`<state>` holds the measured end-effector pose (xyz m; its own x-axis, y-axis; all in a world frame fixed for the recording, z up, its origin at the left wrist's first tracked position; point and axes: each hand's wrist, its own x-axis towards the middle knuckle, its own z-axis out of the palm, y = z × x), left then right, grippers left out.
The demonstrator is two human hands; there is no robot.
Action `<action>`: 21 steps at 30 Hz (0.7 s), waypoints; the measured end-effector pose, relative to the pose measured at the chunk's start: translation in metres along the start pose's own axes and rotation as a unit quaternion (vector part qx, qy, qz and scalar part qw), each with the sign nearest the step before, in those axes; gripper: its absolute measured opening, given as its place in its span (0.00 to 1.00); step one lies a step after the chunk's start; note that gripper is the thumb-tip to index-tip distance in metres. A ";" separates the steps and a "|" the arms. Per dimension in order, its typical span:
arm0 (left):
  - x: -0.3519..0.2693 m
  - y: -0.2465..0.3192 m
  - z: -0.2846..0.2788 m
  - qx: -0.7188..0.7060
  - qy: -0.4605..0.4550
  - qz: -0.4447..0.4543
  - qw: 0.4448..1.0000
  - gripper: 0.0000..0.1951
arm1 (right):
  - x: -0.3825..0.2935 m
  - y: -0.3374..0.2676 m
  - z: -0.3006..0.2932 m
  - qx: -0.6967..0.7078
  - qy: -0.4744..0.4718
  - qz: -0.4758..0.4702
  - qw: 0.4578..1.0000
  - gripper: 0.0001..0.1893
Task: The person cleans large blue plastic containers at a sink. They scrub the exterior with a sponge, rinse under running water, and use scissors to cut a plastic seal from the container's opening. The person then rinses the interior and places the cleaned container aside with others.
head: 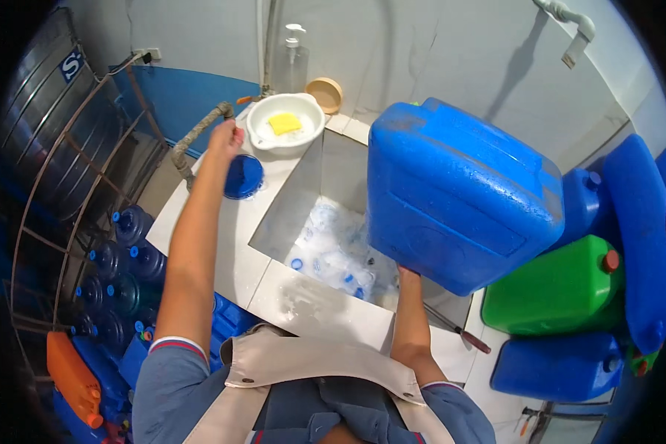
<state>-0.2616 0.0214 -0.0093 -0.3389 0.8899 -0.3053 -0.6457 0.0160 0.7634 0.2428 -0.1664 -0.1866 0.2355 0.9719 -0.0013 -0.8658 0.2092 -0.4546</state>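
A large blue plastic jerrycan (pixel 460 194) is held up tilted over the right side of the sink basin (pixel 344 166). My right hand (pixel 408 271) grips it from below, with most of the fingers hidden behind it. My left hand (pixel 226 139) has curled fingers beside the bent end of a grey pipe (pixel 200 125); whether it grips anything is unclear. Just below that hand, a round blue lid (pixel 244 176) lies on the wet white-tiled counter (pixel 211 272). Beyond it stands a white plastic basin (pixel 286 145) with a yellow sponge (pixel 284 124) in it. Foamy water with several blue-and-white bottle caps (pixel 349 279) fills the sink's bottom.
A clear pump bottle (pixel 292 66) and a tan round lid (pixel 324 95) stand by the wall. Green (pixel 549 288) and blue jerrycans (pixel 558 366) crowd the right. Water bottles (pixel 125 288) and an orange jerrycan (pixel 73 378) sit at left. A brown-handled tool (pixel 474 341) overhangs the sink edge.
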 end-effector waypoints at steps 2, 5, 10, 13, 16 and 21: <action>0.029 0.033 -0.028 -0.091 0.029 -0.006 0.995 0.02 | 0.007 0.011 0.011 0.006 -0.018 0.017 1.000 0.24; 0.041 0.029 -0.025 -0.123 0.058 -0.005 0.991 0.04 | 0.003 0.006 0.007 0.005 -0.012 0.006 1.000 0.24; 0.040 0.019 -0.023 -0.039 0.057 0.026 0.997 0.05 | -0.003 0.004 0.005 0.007 -0.009 -0.005 1.000 0.24; 0.045 0.021 -0.023 -0.017 0.059 0.029 0.998 0.06 | -0.002 0.005 0.006 0.009 -0.013 -0.008 1.000 0.24; 0.046 0.017 -0.026 -0.008 0.057 0.044 0.997 0.08 | -0.002 0.006 0.006 0.011 -0.013 -0.010 1.000 0.24; 0.052 0.020 -0.031 0.002 0.078 0.036 0.996 0.10 | 0.000 0.008 0.005 0.016 -0.015 -0.005 1.000 0.24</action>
<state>-0.3130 0.0537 -0.0270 -0.4867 0.8076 -0.3330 -0.6125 -0.0437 0.7893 0.2332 -0.1638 -0.1856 0.2307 0.9726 0.0301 -0.8775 0.2213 -0.4254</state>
